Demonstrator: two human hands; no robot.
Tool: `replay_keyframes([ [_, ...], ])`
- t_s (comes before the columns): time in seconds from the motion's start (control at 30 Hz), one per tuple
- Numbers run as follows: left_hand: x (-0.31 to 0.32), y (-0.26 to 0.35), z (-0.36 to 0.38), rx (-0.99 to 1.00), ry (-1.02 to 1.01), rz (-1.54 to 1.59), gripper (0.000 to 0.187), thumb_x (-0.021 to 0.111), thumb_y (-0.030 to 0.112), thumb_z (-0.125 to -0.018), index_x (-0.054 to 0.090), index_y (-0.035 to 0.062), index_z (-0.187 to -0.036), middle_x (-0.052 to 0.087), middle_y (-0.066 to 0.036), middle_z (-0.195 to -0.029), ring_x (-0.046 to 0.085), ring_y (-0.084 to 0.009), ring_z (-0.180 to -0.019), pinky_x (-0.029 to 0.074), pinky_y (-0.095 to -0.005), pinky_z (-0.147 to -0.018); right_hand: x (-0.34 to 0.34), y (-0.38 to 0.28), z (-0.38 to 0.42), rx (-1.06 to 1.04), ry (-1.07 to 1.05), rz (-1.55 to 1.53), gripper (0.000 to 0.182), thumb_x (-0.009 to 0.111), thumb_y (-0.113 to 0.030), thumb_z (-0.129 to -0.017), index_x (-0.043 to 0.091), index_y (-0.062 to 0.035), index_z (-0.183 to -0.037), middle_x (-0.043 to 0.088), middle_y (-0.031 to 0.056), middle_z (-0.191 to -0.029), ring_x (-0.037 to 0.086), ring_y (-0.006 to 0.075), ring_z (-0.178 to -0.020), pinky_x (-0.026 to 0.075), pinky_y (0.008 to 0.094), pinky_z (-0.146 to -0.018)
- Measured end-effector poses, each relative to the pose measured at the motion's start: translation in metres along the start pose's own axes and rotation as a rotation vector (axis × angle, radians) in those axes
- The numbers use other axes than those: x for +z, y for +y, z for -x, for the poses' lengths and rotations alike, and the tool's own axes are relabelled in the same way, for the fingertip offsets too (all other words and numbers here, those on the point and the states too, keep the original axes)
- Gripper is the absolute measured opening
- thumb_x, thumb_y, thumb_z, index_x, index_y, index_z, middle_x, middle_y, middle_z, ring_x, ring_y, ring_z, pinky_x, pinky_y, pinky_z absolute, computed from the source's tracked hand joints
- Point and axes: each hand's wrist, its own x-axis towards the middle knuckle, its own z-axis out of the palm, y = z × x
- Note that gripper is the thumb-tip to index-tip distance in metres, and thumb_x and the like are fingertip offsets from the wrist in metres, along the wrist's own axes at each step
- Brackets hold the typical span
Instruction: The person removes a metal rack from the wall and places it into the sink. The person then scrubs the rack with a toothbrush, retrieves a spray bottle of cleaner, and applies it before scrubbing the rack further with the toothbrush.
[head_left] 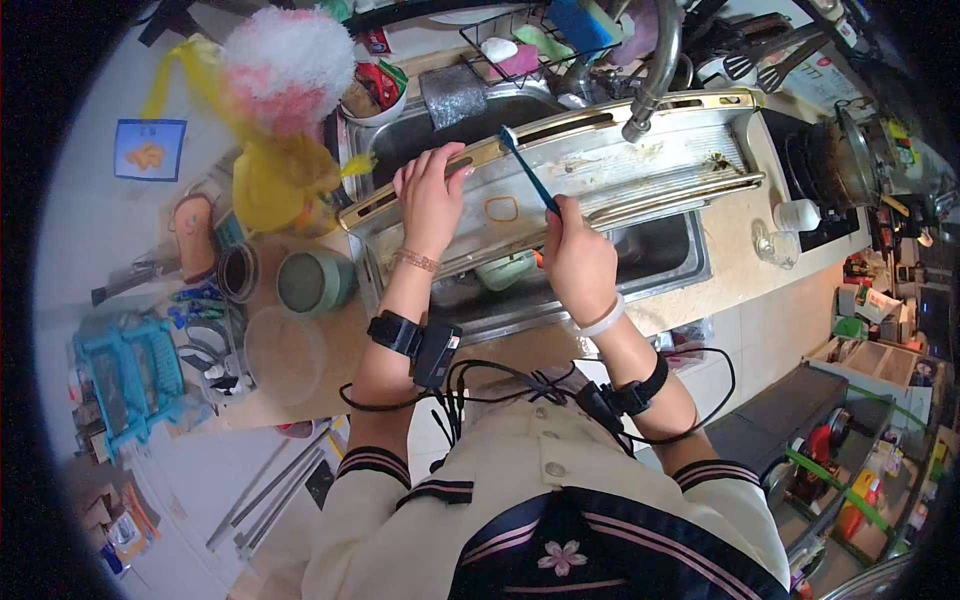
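A long, stained metal shelf point(630, 165) with gold-coloured edges lies slantwise across the sink point(695, 262). My left hand point(433, 197) grips its far edge near the left end, fingers curled over the rim. In my right hand point(582, 258) is a toothbrush point(531, 175) with a teal handle, held by its lower end. The brush head rests at the shelf's far gold edge, a little right of my left fingers. A thin yellowish ring point(501, 208) lies on the shelf between my hands.
A faucet point(660, 70) hangs over the shelf. Left stand a green pot point(315, 282), a yellow bag point(280, 185) and a blue rack point(130, 375). A white cup point(797, 215) stands right, beside the stove point(815, 165). Black cables point(520, 372) loop between my wrists.
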Motion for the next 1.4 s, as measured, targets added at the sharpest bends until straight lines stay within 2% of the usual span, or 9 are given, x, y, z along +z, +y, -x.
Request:
replay_keyframes([
  [0.13, 0.002, -0.004, 0.000, 0.009, -0.004, -0.027, 0.029, 0.062, 0.020, -0.078, 0.056, 0.0157, -0.106, 0.059, -0.002, -0.097, 0.052, -0.0222, -0.096, 0.032, -0.0381, -0.090, -0.012, 0.024, -0.021, 0.268, 0.083, -0.043, 0.019, 0.046, -0.020, -0.089, 0.058, -0.0069, -0.095, 0.057, 0.0188, -0.056, 0.058, 0.0361, -0.051, 0.047, 0.0450, -0.046],
  [0.33, 0.003, -0.003, -0.002, 0.033, 0.034, -0.041, 0.028, 0.063, 0.019, -0.078, 0.056, 0.0142, -0.105, 0.059, -0.003, -0.096, 0.051, -0.0226, -0.095, 0.031, -0.0389, -0.092, -0.020, 0.025, -0.017, 0.323, 0.038, -0.024, 0.021, 0.050, -0.021, -0.088, 0.061, -0.0050, -0.095, 0.058, 0.0216, -0.060, 0.060, 0.0374, -0.055, 0.049, 0.0452, -0.051],
  [0.5, 0.001, -0.002, 0.000, 0.006, -0.009, -0.029, 0.029, 0.063, 0.019, -0.078, 0.056, 0.0128, -0.105, 0.058, -0.004, -0.096, 0.051, -0.0240, -0.096, 0.032, -0.0397, -0.092, 0.004, 0.004, 0.001, 0.078, 0.032, -0.031, 0.020, 0.052, -0.020, -0.086, 0.062, -0.0055, -0.096, 0.059, 0.0203, -0.063, 0.060, 0.0371, -0.056, 0.049, 0.0450, -0.051],
  [0.77, -0.046, 0.046, -0.075, 0.180, 0.221, 0.172, 0.030, 0.057, 0.011, -0.081, 0.055, 0.0063, -0.110, 0.054, -0.014, -0.109, 0.049, -0.0315, -0.103, 0.038, -0.0409, -0.090, -0.026, 0.024, 0.003, 0.329, 0.160, -0.222, 0.019, 0.053, -0.016, -0.087, 0.063, -0.0027, -0.096, 0.058, 0.0213, -0.065, 0.059, 0.0369, -0.059, 0.046, 0.0393, -0.051],
  [0.87, -0.037, 0.055, -0.124, 0.245, 0.194, 0.172, 0.029, 0.053, 0.007, -0.080, 0.057, 0.0061, -0.108, 0.058, -0.016, -0.102, 0.052, -0.0335, -0.099, 0.040, -0.0425, -0.088, -0.046, 0.032, 0.018, 0.349, 0.231, -0.415, 0.020, 0.053, -0.015, -0.089, 0.062, -0.0002, -0.099, 0.055, 0.0178, -0.059, 0.049, 0.0195, -0.044, 0.039, 0.0310, -0.045],
  [0.9, -0.028, 0.053, -0.138, 0.288, 0.099, 0.121, 0.029, 0.052, 0.006, -0.079, 0.058, 0.0067, -0.108, 0.059, -0.016, -0.101, 0.053, -0.0337, -0.098, 0.041, -0.0415, -0.087, -0.059, 0.027, 0.023, 0.395, 0.151, -0.372, 0.023, 0.048, -0.014, -0.092, 0.060, 0.0014, -0.103, 0.058, 0.0036, -0.069, 0.045, 0.0060, -0.061, 0.038, 0.0220, -0.054],
  [1.03, 0.011, 0.042, -0.188, 0.409, -0.203, -0.202, 0.030, 0.048, 0.006, -0.078, 0.062, 0.0089, -0.104, 0.062, -0.016, -0.097, 0.056, -0.0341, -0.096, 0.043, -0.0399, -0.085, -0.069, 0.033, 0.035, 0.438, 0.142, -0.435, 0.022, 0.049, -0.016, -0.092, 0.061, -0.0010, -0.103, 0.048, -0.0014, -0.064, 0.037, 0.0051, -0.056, 0.032, 0.0201, -0.050],
  [1.23, 0.022, 0.047, -0.209, 0.466, -0.564, -0.657, 0.024, 0.047, 0.013, -0.080, 0.065, 0.0161, -0.095, 0.064, -0.008, -0.098, 0.057, -0.0323, -0.096, 0.036, -0.0526, -0.089, -0.069, 0.051, 0.054, 0.519, 0.177, -0.448, 0.022, 0.049, -0.017, -0.092, 0.062, -0.0017, -0.103, 0.041, -0.0037, -0.061, 0.033, 0.0042, -0.055, 0.028, 0.0210, -0.048],
  [1.4, 0.020, 0.052, -0.201, 0.421, -0.527, -0.613, 0.024, 0.048, 0.016, -0.083, 0.065, 0.0069, -0.097, 0.061, -0.010, -0.106, 0.053, -0.0293, -0.106, 0.036, -0.0463, -0.095, -0.070, 0.055, 0.062, 0.601, 0.093, -0.436, 0.025, 0.051, -0.022, -0.091, 0.061, -0.0017, -0.102, 0.054, 0.0088, -0.060, 0.047, 0.0114, -0.054, 0.039, 0.0273, -0.051],
])
